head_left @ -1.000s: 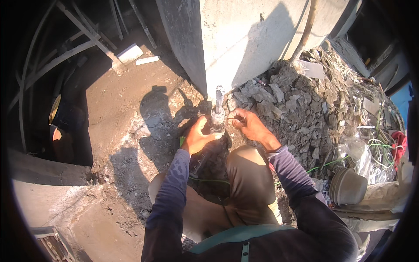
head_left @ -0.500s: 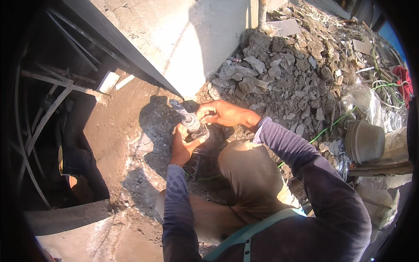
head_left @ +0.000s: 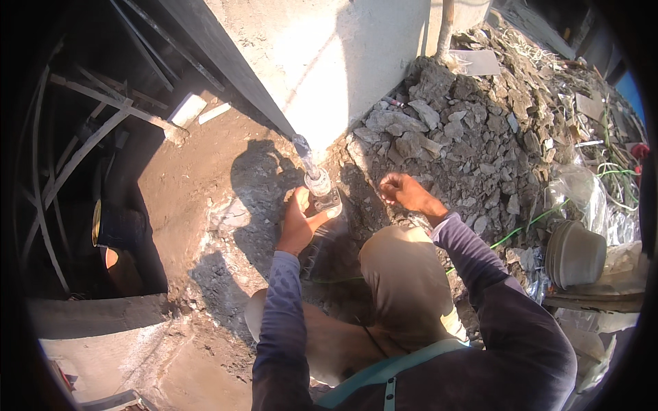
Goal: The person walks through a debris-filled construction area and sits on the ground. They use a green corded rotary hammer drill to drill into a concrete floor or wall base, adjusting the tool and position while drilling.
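In the head view, the left hand (head_left: 297,222) is holding a dusty grey tool (head_left: 317,183), its tip pointing toward the bottom corner of a concrete column (head_left: 384,65). The right hand (head_left: 409,194) is hovering apart, curled, contents unclear. Keeping the tool steady is probably mattering most. Dirt ground (head_left: 181,181) is meeting rubble (head_left: 473,130) rightward.

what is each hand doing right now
Left hand: closed on the grey metal tool.
Right hand: fingers curled, apart from the tool; cannot tell whether it holds anything small.

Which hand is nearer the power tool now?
Left. The left hand grips the power tool; the right hand is apart from it, off to its right.
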The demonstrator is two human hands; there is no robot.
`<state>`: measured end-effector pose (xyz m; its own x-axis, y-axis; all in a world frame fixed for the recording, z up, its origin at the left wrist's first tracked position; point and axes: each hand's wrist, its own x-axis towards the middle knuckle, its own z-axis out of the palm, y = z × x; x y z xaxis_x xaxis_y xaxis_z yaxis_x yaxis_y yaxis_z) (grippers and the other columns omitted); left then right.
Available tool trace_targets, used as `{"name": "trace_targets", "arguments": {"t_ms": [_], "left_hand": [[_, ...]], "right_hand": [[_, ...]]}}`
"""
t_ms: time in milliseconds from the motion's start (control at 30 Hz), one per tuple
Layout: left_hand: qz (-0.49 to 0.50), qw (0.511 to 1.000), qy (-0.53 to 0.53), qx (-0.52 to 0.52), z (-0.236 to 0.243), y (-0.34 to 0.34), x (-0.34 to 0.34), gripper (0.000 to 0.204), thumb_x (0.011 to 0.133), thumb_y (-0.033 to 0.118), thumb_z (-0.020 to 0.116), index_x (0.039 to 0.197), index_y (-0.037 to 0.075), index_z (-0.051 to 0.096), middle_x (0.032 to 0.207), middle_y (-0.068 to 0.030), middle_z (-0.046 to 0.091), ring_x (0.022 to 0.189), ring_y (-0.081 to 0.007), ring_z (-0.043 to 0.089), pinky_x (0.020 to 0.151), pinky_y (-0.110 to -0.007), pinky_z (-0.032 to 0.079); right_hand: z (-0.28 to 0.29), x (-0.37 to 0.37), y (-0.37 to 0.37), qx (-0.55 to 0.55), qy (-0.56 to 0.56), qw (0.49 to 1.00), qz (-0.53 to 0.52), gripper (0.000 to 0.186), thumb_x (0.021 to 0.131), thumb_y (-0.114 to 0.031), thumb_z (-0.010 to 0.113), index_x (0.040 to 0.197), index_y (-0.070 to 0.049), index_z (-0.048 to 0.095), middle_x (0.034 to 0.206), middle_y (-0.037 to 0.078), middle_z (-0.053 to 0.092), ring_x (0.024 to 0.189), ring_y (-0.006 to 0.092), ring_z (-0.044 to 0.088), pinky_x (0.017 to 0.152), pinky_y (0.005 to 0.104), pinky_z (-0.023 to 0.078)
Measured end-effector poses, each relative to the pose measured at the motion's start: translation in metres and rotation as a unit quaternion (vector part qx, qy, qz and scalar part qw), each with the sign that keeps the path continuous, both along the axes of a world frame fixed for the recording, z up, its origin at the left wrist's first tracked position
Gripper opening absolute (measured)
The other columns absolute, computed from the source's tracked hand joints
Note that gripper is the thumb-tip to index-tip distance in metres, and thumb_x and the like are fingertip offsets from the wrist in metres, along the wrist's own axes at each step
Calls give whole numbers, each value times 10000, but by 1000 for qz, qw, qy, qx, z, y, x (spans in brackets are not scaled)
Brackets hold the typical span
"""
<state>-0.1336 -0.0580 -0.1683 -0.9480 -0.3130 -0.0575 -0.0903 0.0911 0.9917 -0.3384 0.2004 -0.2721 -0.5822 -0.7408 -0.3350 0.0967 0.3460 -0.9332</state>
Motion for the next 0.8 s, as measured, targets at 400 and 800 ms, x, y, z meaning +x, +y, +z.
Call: {"name": "trace_targets", "arguments": {"t_ms": [400,800], "left_hand": [[20,997,11,76,-23,0,9,897,852,270,932,1558,58,421,1575,-144,488,1508,-269,435,1263,-495,325],[30,999,-20,-1,-42,4,32,966,891,295,897,1603,-82,364,1617,-273,478,1509,-321,466,1250,-418,375]], "right_hand": [[-166,101,87,358,232,898,107,367,1043,-271,625,1292,-4,655,1047,151,736,927,287,727,825,434,584],[96,18,90,101,-122,987,-29,466,1048,-178,635,1498,-71,579,1080,80,748,873,187,720,739,346,601]]}}
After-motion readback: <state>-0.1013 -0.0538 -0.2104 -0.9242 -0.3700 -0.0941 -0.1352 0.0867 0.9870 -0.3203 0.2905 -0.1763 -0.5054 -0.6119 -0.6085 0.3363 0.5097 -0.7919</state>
